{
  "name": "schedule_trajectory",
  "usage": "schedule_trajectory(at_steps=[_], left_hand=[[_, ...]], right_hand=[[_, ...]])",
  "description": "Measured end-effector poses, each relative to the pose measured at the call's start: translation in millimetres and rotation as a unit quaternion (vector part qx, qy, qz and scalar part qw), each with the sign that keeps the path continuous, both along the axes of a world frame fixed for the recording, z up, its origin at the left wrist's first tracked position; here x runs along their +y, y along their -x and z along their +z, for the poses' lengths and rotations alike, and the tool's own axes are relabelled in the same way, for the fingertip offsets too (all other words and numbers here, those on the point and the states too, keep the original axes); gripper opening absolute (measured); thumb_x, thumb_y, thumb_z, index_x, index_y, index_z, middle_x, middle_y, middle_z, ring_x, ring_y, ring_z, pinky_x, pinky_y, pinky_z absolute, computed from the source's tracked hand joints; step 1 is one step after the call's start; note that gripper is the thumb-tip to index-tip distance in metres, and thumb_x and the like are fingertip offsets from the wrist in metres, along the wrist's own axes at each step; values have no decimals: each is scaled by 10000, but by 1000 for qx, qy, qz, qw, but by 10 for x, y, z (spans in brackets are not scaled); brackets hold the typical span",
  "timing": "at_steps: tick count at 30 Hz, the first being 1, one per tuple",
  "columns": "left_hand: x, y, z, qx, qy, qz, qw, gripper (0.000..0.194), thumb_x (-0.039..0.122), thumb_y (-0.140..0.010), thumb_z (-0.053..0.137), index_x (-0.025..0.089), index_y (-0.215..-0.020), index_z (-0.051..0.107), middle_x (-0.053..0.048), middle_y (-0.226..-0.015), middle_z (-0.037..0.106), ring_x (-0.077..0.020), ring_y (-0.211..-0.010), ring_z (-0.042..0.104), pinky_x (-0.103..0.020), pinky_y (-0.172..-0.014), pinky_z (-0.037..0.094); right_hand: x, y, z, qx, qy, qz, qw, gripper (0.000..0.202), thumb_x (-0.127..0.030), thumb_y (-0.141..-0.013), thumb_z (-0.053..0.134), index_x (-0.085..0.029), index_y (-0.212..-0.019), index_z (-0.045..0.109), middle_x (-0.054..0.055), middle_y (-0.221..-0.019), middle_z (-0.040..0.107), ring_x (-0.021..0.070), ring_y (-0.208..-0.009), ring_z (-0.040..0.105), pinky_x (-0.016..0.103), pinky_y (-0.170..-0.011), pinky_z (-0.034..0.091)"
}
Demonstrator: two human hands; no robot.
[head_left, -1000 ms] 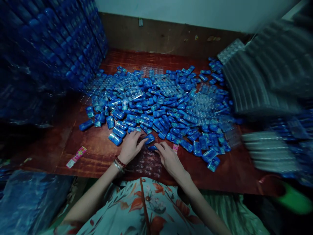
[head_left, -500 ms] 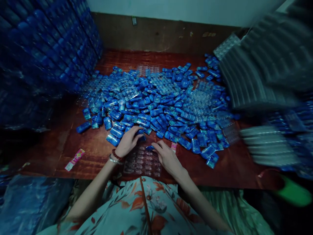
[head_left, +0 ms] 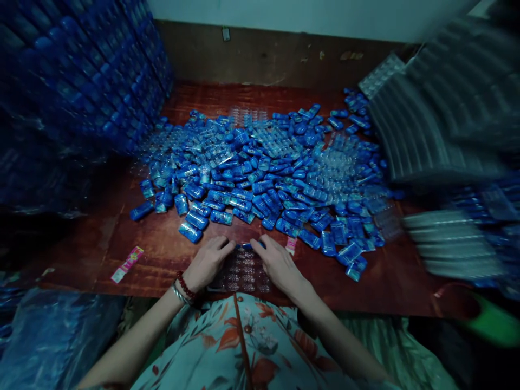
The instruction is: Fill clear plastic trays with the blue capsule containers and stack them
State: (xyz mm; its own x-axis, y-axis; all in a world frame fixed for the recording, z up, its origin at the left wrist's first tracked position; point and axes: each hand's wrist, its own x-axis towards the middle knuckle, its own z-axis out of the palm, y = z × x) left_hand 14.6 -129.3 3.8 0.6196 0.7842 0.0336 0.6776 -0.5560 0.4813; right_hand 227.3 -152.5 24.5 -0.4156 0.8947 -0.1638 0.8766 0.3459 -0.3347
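Alignment work, I judge: right hand point(head_left: 281, 266) pinches blue packet point(head_left: 246, 246) at far edge of clear tray point(head_left: 240, 271), left hand point(head_left: 206, 262) close beside, its grip I cannot tell; next calls for light, even pressure.

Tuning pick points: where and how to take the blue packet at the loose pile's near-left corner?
Likely pinch the blue packet mid-length by its long edges, from above and near left: it's oblong, with bare table there and other packets to its right.

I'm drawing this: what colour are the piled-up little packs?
The packs are mostly shiny blue, clearest in the head view.
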Motion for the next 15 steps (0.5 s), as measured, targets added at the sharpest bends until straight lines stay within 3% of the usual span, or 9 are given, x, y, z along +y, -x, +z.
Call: schedule_trajectory(at_steps=[4, 7, 12, 15], left_hand=[[-35, -131, 97, 111, 0, -37, 993, 305, 72, -847, 414, 180, -1113, 517, -83, -982, 553, -208, -909, 523, -362, -822, 463], [-73, -202, 69, 142, -2, -36, 989, 367, 47, -829, 410, 161, -1171, 479, -106, -1078, 542, -233, -988, 511, -420, -876, 446], [4, -214, -74, 108, -32, -4, 994, 360, 38, -838, 380, 107, -1175, 485, -142, -1055, 566, -251, -998, 522, -446, -887, 438], [132, -162, -83, 49, -49, 13, 998, 384, 93, -870, 400, 115, -1251, 443, -140, -1066, 587, -250, -993, 534, -441, -873, 445]], right_hand=[[17, 102, 135, -43, 4, 32, 999, 427, -19, -850, 374, -195, -1220, 495, 109, -1075, 527, 211, -1001, 530, 349, -873, 463], [39, 194, 191, -73, -9, 38, 997, 374, -45, -874, 371, -172, -1203, 495, 115, -1084, 530, 216, -1005, 535, 345, -884, 461], [155, 324, 87, -93, -39, 23, 995, 320, -70, -893, 362, -156, -1154, 527, 120, -1015, 560, 221, -946, 557, 345, -820, 479], [285, 255, 43, -58, -50, 22, 997, 335, -92, -900, 388, -141, -1203, 524, 132, -1038, 584, 226, -953, 568, 349, -812, 473]])
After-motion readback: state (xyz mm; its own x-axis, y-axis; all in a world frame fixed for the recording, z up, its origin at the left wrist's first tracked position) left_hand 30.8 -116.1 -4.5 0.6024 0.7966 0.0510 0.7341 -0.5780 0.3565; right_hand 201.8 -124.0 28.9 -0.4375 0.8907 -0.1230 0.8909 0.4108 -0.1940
